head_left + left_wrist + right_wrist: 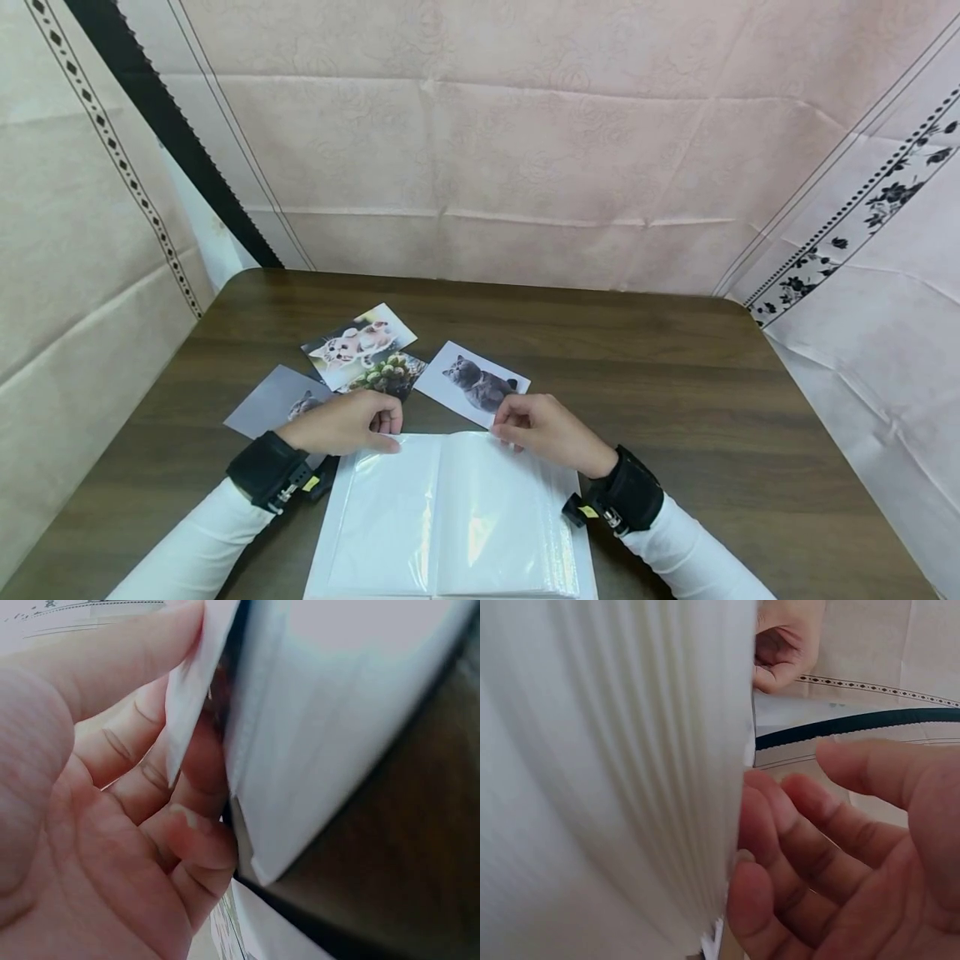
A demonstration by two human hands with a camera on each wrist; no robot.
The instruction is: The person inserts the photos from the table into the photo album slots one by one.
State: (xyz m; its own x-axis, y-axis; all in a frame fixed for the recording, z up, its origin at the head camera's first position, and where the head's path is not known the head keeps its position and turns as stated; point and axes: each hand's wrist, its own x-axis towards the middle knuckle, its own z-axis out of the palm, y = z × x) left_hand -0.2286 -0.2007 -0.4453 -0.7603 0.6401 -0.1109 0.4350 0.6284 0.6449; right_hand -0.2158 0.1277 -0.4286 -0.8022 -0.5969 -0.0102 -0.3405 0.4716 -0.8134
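Note:
A photo album [382,542] with clear plastic pockets lies spread on the table. At its top left corner my left hand [348,421] pinches a thin white page [195,686] between thumb and fingers, as the left wrist view shows. My right hand [555,433] is at the top edge of the right-hand pages; its fingers are loosely bent against them and its thumb stands apart. Just beyond that hand lies a photo of a grey cat [476,383]. Part of another cat photo [273,400] is hidden behind my left hand.
Past the album, a photo of a pale kitten [360,342] overlaps a photo of green succulents [390,375]. The brown wooden table [720,400] ends at a rounded far edge. Pale patterned cloth [525,167] hangs behind and at both sides.

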